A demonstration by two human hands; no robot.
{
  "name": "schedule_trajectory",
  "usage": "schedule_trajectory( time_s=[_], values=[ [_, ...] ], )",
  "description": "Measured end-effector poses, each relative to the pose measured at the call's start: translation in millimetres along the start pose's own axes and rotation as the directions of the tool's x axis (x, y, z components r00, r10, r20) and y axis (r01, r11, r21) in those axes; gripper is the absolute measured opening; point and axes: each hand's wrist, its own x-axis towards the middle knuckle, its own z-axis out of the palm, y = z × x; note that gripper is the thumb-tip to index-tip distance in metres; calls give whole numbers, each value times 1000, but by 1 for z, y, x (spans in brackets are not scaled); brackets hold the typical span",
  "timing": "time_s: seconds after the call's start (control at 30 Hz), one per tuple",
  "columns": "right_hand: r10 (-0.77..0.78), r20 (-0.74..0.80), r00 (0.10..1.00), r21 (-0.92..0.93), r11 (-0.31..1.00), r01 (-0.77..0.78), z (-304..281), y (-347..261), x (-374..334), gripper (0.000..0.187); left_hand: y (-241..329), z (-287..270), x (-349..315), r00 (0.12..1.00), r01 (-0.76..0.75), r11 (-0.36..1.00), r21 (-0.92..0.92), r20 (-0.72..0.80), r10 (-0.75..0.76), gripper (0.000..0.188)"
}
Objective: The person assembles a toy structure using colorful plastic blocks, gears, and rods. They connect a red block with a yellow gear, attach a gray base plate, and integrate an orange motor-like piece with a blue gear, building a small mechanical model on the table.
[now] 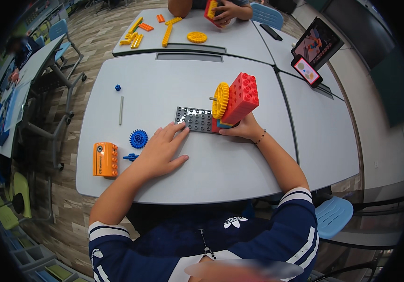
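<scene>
Grey studded plate (195,120), one, flat on the white table (220,174); landmark for all places below. Red block column (242,98), one, at the plate's right end, held low by the right hand (244,129): thumb laid along the near side of its foot, the other fingers hidden behind, so how tightly they close cannot be told. Left hand (159,152), at the plate's near left corner: palm down, fingers a little apart, tips at the edge, clamped on nothing. Handling, as judged: left fingertips best bear down on the plate against sliding or lifting; right hand best presses low and square, since pushing at the top could lever the stack loose. Appearance: column tall, glossy red, studs on top, round holes in the side; slanted in this wide view, true tilt uncertain; teal layer (224,124) and red piece (215,126) beneath. Yellow gear (220,100), upright beside the column's left face, grey axle (212,98) poking out from its centre. Loose pieces, left of the plate: blue gear (138,138), blue connector (130,157) and orange studded block (105,160), toward its near side; grey rod (121,110) and small blue piece (118,88), toward its far side.
</scene>
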Motion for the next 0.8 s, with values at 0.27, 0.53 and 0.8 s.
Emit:
schedule_trajectory(
  time_s=[0.27,0.53,0.8],
  values=[
    [27,-8,1000,-34,999,-27,-1,-1,5,56,-5,-1,4,1000,16,1000,-11,21,-16,68],
    [-39,-21,999,-127,991,36,-1,1,7,56,-6,0,2,999,-10,1000,-11,-32,10,67],
    [-63,-27,998,-135,989,59,0,-5,8,54,-4,0,5,1000,-12,1000,-3,-26,12,67]
  ],
)
